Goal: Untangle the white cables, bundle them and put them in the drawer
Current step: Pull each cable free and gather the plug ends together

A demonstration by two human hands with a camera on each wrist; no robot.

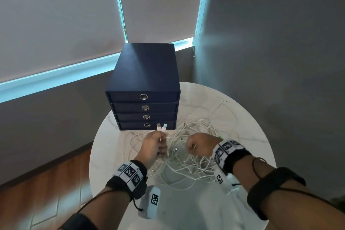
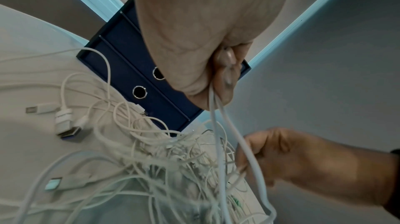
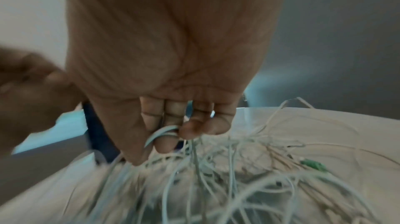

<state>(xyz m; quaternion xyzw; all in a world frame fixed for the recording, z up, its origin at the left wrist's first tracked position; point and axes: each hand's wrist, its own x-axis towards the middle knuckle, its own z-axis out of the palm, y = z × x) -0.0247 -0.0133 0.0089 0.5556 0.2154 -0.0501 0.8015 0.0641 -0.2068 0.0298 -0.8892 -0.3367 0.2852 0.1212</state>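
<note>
One navy drawer unit [image 1: 143, 80] with four drawers, each with one metal ring pull. One tangled heap of white cables [image 1: 186, 155], too knotted to count. Two plug ends [image 1: 161, 128] stick up together. One green connector [image 3: 314, 165]. Two hands.

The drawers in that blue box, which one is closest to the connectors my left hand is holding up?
The bottom drawer: the two connectors held by the left hand appear level with its ring pull; the three above sit higher.

I'm in what looks like an office: grey roller blinds [image 1: 56, 20] behind the navy drawer box [image 1: 143, 87], on a round marble table [image 1: 242, 117].
</note>
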